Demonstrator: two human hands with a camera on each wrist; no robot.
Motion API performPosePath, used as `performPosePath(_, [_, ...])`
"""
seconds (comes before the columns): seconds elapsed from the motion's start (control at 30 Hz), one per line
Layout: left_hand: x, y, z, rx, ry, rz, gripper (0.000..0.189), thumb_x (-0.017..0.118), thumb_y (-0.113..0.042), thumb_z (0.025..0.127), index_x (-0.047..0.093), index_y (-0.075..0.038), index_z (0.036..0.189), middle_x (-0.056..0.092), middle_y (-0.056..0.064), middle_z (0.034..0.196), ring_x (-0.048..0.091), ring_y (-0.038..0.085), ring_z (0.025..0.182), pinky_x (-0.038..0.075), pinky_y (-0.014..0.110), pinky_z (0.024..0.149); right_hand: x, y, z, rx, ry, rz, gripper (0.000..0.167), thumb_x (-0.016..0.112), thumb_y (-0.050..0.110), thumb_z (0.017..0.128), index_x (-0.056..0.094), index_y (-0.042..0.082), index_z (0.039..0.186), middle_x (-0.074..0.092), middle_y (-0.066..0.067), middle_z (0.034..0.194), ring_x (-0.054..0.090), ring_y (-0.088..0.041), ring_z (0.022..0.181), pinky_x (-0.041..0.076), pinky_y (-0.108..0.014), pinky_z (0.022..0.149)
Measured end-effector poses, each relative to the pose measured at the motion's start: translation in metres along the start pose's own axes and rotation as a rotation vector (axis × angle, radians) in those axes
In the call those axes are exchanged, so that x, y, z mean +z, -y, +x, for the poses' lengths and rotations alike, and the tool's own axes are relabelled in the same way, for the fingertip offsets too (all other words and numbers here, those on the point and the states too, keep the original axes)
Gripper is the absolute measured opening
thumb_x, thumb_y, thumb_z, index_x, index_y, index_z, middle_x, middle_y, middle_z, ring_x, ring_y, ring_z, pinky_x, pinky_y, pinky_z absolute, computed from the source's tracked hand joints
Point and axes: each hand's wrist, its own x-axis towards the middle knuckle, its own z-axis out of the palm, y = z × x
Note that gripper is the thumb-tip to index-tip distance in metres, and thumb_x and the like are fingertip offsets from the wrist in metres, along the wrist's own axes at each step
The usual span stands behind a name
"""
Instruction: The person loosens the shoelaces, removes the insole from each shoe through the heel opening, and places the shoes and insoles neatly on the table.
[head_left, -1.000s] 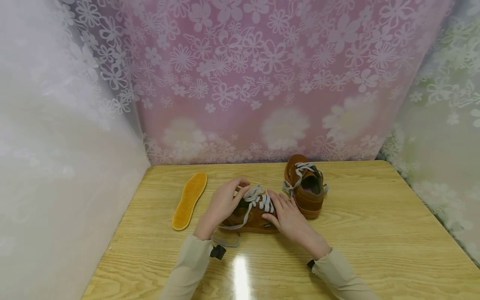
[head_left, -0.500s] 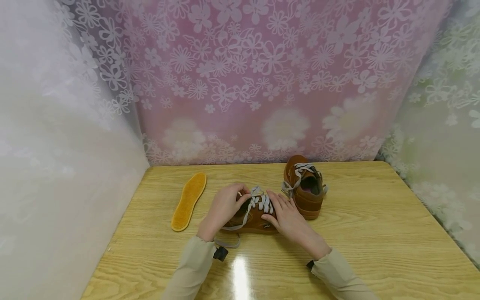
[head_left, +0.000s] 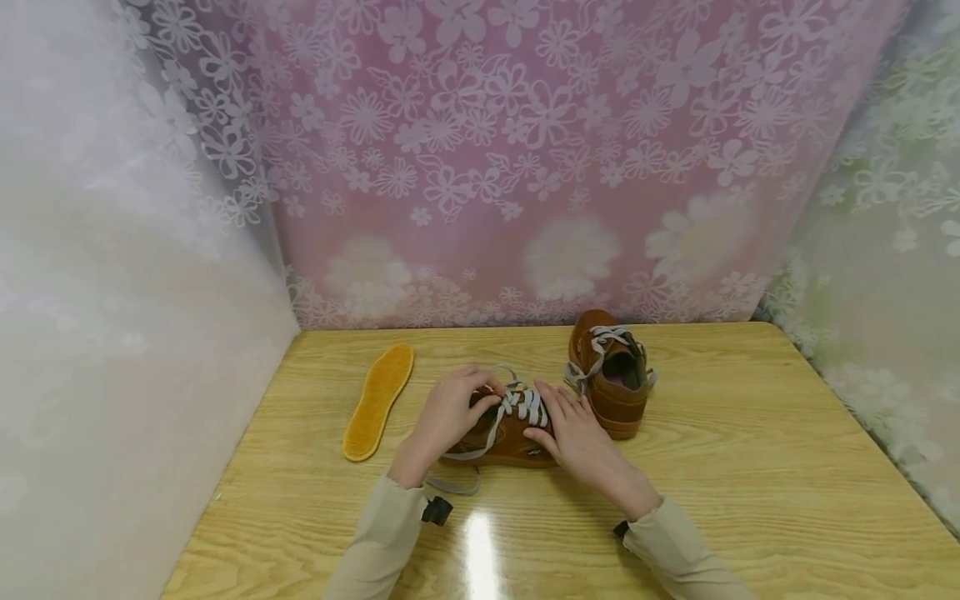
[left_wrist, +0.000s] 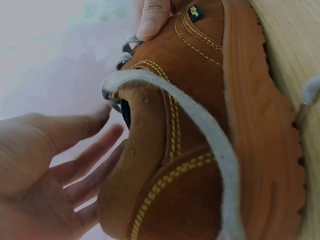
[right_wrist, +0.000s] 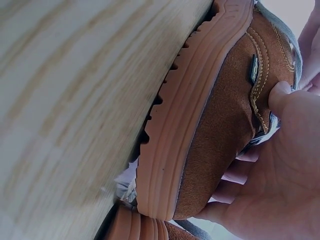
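A brown suede sneaker (head_left: 510,446) with yellow stitching lies on the table, toe to the right. My left hand (head_left: 444,417) is at its collar, thumb and forefinger together on the grey shoelace (head_left: 531,408) near the top eyelets. The left wrist view has the thumb against the lace's top end, though the forefinger's tip is hidden. One loose lace strand (left_wrist: 210,132) hangs down the shoe's near side. Around the front of the sneaker my right hand (head_left: 581,437) holds on, thumb on the near side and fingers over the far side, as the right wrist view confirms.
The matching brown sneaker (head_left: 622,400) stands at the back right, laces loose, close to the held shoe's toe. An orange insole (head_left: 378,404) lies to the left. Flowered curtains (head_left: 525,167) enclose the wooden table (head_left: 765,467) at the back and sides.
My left thumb and forefinger have come down and together at the lace. The lace loop at the top has shifted, with a thin strand now arching behind. The right hand stays put.
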Motion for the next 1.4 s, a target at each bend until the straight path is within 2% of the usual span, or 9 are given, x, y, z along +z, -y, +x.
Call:
performPosePath(0.13, [0.002, 0.001, -0.005, 0.017, 0.025, 0.004, 0.010, 0.071, -0.018, 0.097, 0.073, -0.020, 0.105, 0.069, -0.003, 0.109, 0.067, 0.015, 0.095, 0.057, 0.032, 0.082, -0.001, -0.001, 0.000, -0.001, -0.001, -0.004, 0.076, 0.058, 0.043, 0.102, 0.026, 0.007, 0.160, 0.044, -0.023, 0.153, 0.039, -0.045, 0.142, 0.030, -0.070, 0.111])
performPosePath(0.37, [0.009, 0.001, -0.006, 0.035, -0.016, 0.061, 0.006, 0.072, -0.022, 0.097, 0.072, -0.018, 0.102, 0.069, -0.002, 0.104, 0.066, 0.014, 0.086, 0.056, 0.029, 0.072, 0.000, 0.000, 0.001, 0.000, 0.007, -0.002, 0.077, 0.060, 0.042, 0.101, 0.026, 0.006, 0.160, 0.043, -0.024, 0.153, 0.039, -0.046, 0.142, 0.030, -0.069, 0.111])
performPosePath(0.67, [0.009, 0.003, -0.006, 0.086, -0.008, -0.002, 0.012, 0.063, -0.019, 0.101, 0.072, -0.020, 0.108, 0.067, -0.002, 0.110, 0.066, 0.014, 0.094, 0.057, 0.030, 0.079, 0.001, -0.001, 0.001, -0.008, -0.002, -0.004, 0.076, 0.058, 0.042, 0.102, 0.026, 0.006, 0.160, 0.043, -0.024, 0.153, 0.039, -0.045, 0.142, 0.030, -0.070, 0.111])
performPosePath(0.87, [0.011, 0.002, -0.005, 0.143, -0.018, 0.058, 0.008, 0.061, -0.018, 0.102, 0.069, -0.019, 0.105, 0.064, 0.000, 0.111, 0.065, 0.014, 0.091, 0.056, 0.028, 0.076, 0.000, -0.001, 0.002, -0.011, -0.004, -0.005, 0.075, 0.059, 0.041, 0.102, 0.026, 0.007, 0.160, 0.045, -0.024, 0.152, 0.039, -0.045, 0.142, 0.030, -0.070, 0.110])
performPosePath(1.03, [0.010, -0.007, -0.005, 0.183, -0.008, 0.118, 0.006, 0.060, -0.014, 0.102, 0.066, -0.013, 0.106, 0.062, 0.003, 0.113, 0.064, 0.015, 0.091, 0.055, 0.026, 0.076, 0.000, 0.000, 0.003, -0.013, -0.001, 0.005, 0.076, 0.060, 0.042, 0.101, 0.026, 0.008, 0.160, 0.045, -0.024, 0.152, 0.039, -0.046, 0.142, 0.030, -0.070, 0.110])
performPosePath(1.27, [0.011, -0.027, -0.006, 0.250, 0.017, 0.278, 0.010, 0.062, -0.019, 0.102, 0.067, -0.010, 0.103, 0.062, 0.004, 0.113, 0.063, 0.017, 0.102, 0.054, 0.030, 0.090, 0.000, -0.001, 0.003, -0.017, -0.009, -0.003, 0.076, 0.061, 0.041, 0.101, 0.028, 0.006, 0.160, 0.046, -0.025, 0.151, 0.040, -0.046, 0.141, 0.032, -0.070, 0.110])
performPosePath(1.33, [0.013, -0.028, -0.006, 0.244, 0.016, 0.275, 0.012, 0.062, -0.021, 0.103, 0.068, -0.011, 0.104, 0.062, 0.003, 0.114, 0.063, 0.016, 0.101, 0.054, 0.029, 0.089, 0.000, -0.001, 0.003, -0.019, -0.013, 0.002, 0.075, 0.061, 0.041, 0.101, 0.028, 0.006, 0.159, 0.046, -0.025, 0.151, 0.040, -0.046, 0.141, 0.032, -0.070, 0.109])
performPosePath(1.4, [0.013, -0.026, -0.006, 0.219, 0.005, 0.226, 0.013, 0.061, -0.020, 0.103, 0.069, -0.012, 0.109, 0.063, 0.002, 0.114, 0.064, 0.014, 0.095, 0.055, 0.028, 0.083, 0.000, -0.001, 0.003, -0.018, -0.010, 0.009, 0.075, 0.060, 0.041, 0.101, 0.028, 0.006, 0.160, 0.046, -0.024, 0.151, 0.039, -0.046, 0.141, 0.031, -0.070, 0.109])
